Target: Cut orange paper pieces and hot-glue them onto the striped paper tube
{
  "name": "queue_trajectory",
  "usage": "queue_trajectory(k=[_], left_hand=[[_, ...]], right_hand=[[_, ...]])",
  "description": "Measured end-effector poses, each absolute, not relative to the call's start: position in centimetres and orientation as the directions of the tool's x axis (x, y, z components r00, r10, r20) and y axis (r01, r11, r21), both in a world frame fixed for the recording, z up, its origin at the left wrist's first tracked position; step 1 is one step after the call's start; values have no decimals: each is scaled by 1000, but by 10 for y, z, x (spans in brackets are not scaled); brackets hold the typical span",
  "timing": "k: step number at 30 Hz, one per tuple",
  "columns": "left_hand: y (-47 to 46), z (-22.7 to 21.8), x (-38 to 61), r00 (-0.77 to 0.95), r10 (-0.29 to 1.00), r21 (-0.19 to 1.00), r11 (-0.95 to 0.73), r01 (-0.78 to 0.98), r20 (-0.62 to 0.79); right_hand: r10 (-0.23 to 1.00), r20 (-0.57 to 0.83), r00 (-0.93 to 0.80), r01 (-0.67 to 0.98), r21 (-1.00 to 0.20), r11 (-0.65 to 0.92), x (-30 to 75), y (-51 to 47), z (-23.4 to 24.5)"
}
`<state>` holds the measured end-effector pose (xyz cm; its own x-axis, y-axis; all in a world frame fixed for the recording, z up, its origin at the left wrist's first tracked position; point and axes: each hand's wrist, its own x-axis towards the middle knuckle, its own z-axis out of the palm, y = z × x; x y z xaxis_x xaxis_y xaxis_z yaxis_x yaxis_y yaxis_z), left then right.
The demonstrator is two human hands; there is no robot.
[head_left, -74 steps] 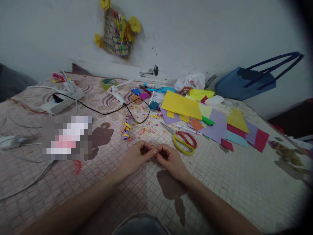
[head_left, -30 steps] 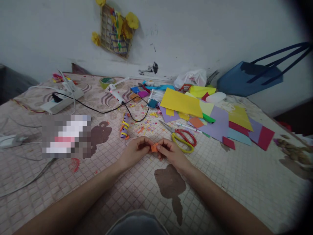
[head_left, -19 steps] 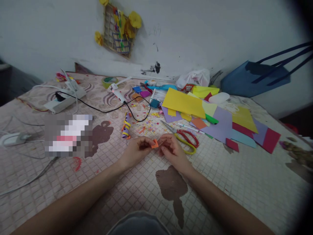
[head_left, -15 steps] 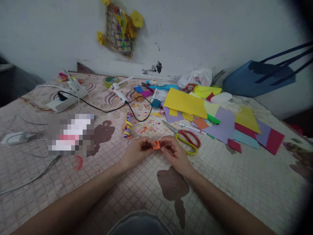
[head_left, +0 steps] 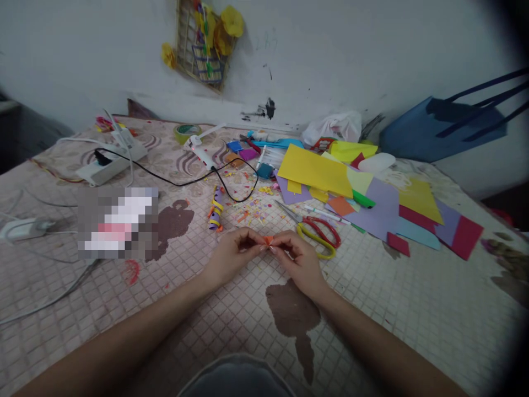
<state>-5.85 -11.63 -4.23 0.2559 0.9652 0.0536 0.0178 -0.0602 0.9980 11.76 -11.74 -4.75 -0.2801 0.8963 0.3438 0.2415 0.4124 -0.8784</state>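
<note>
So, far left there's a white adapter on the patterned table, then a pixelated-out patch, no clue what's under it. Just behind that is a white power strip with stuff plugged in. Next along, toward the back, a roll of green tape and a white glue gun with its black cord looping off to the right. Nearer the person, there's a little purple tube with a yellow strip wound around it. Just right of that, the left hand has its fingers pinched on one side of a small orange piece, which sits right between the two hands. The right hand is clamped on the other side of it, fingertips nearly meeting the left's. The hands mostly cover it, so can't make out its full shape. Right beside the right hand are scissors with red and yellow handles, then a messy spread of colored sheets, and a blue bag leaning near the wall.
</note>
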Motion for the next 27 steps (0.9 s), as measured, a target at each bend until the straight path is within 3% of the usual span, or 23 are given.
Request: queue_trajectory(k=[8,27], left_hand=[[-117,-43,-58,239,971,999,-11,-48,22],[-120,-45,-51,141,990,994,5,-106,10]], right_hand=[[938,243,-246,114,-954,277,112,-120,-46],[985,45,-166,-101,-994,29,101,-121,-48]])
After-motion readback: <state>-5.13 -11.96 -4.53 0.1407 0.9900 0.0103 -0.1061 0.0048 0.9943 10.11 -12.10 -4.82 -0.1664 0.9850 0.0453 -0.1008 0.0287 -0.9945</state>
